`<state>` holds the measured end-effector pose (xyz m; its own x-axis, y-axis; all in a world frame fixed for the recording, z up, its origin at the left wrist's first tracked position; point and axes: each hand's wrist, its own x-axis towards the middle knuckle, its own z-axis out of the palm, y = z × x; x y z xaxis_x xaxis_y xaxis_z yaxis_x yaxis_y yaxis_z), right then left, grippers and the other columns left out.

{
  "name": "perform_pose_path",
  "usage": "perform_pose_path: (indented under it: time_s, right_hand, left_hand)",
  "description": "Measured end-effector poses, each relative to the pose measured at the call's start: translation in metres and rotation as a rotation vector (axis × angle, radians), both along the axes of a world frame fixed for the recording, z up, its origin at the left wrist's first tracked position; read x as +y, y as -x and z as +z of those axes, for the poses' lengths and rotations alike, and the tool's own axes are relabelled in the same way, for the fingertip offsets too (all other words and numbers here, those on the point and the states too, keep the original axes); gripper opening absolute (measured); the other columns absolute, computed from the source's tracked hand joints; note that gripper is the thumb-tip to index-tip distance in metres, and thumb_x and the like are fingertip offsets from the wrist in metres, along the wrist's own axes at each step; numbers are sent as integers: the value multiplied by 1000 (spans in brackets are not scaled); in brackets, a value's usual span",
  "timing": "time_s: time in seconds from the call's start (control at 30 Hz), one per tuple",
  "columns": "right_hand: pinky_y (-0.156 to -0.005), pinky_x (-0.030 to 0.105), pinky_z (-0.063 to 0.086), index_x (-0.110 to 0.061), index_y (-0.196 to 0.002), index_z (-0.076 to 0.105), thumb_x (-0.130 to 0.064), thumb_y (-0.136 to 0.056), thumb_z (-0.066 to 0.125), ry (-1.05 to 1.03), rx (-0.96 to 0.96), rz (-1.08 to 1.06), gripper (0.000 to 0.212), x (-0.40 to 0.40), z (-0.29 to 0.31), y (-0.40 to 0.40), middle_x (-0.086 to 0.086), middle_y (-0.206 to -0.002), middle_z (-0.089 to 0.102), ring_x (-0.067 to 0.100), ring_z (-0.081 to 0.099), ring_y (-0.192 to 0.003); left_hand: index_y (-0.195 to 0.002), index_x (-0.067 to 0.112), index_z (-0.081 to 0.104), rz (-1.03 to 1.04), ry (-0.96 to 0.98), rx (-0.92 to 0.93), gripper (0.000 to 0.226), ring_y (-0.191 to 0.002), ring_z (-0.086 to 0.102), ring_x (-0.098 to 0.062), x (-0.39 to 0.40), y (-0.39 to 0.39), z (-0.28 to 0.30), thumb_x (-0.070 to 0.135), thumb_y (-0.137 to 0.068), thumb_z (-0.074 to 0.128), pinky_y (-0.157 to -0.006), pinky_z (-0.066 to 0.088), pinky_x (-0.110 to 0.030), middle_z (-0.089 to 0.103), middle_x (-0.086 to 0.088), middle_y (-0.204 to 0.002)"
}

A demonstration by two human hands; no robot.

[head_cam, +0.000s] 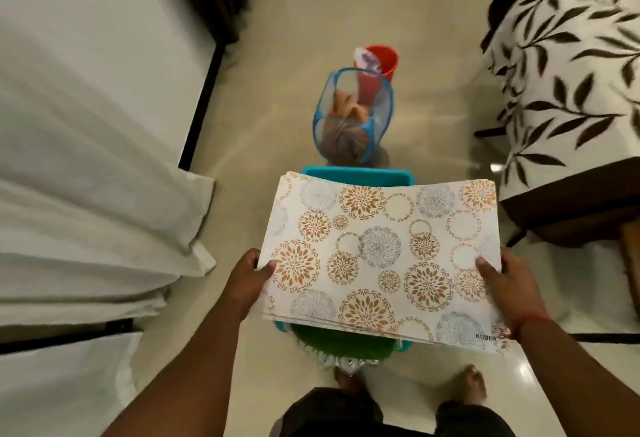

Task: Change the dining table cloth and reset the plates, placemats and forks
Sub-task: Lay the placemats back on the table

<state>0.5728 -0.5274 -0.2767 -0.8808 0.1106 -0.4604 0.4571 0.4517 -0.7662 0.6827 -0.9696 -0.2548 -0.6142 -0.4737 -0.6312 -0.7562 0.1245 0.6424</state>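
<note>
A stack of white placemats [381, 256] printed with gold and grey floral circles is held flat in front of me, above a teal plastic bin [356, 175]. My left hand [249, 280] grips the stack's left edge, thumb on top. My right hand [505, 284] grips its right edge, thumb on top too. On the left, a white table cloth [86, 125] hangs over a table. No plates or forks are in view.
A blue mesh hamper [353, 118] with brown cloth inside stands on the floor ahead, a red bucket [384, 60] behind it. A seat with a leaf-patterned cover [571, 66] is at the right. Green cloth [343, 343] shows under the placemats. My feet stand on beige floor tiles.
</note>
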Motion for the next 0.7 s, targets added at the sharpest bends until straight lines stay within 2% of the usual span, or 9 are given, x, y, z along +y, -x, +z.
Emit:
perform_pose_path:
  time_s: [0.1,0.17,0.3,0.37,0.47,0.57,0.7]
  right_hand:
    - [-89,49,55,-28,-111,63,-25,-96,63,87,46,-79,15,36,25,19,-4,-108,73,20,69,-100]
    - [-90,49,55,-31,-107,64,-22,-96,63,134,70,-135,14,76,49,30,-3,-109,73,21,68,-103]
    - [-88,49,56,-21,-114,64,-21,-96,62,203,50,-201,18,177,94,64,0,-108,73,26,69,-101]
    - [-80,49,60,-20,-117,63,-22,-96,63,279,-11,-239,21,240,112,81,6,-106,74,31,72,-94]
    - [-61,41,62,-15,-119,62,-14,-98,57,483,-84,-365,22,330,132,93,13,-102,75,31,74,-82]
    - [-68,39,63,-8,-131,56,-9,-99,50,744,-37,-550,33,400,135,93,16,-115,71,26,73,-90]
    - [-74,46,62,-12,-141,47,-12,-100,48,957,106,-721,41,439,134,100,15,-128,66,25,73,-95]
  left_hand:
    - [-106,19,57,-24,-139,31,14,-95,72,-33,27,36,26,19,-95,66,-88,56,-58,73,-9,-107]
    - [-114,19,55,-42,-228,60,22,-99,70,-36,63,64,40,10,-96,63,-90,55,-58,71,-11,-112]
    - [-129,19,50,-93,-240,165,34,-94,71,-30,158,124,54,8,-98,58,-75,60,-42,71,-7,-115]
    - [-130,16,49,-85,-246,200,35,-96,70,-32,213,148,55,5,-98,58,-78,59,-46,69,-11,-119]
    - [-130,18,50,-71,-263,238,37,-99,69,-35,298,182,55,5,-96,61,-90,54,-56,67,-14,-124]
    - [-130,21,50,-76,-269,291,37,-103,67,-33,387,221,63,7,-97,59,-89,55,-49,66,-9,-124]
    - [-135,19,47,-89,-302,302,40,-98,68,-29,481,259,74,6,-98,57,-74,57,-39,65,-9,-126]
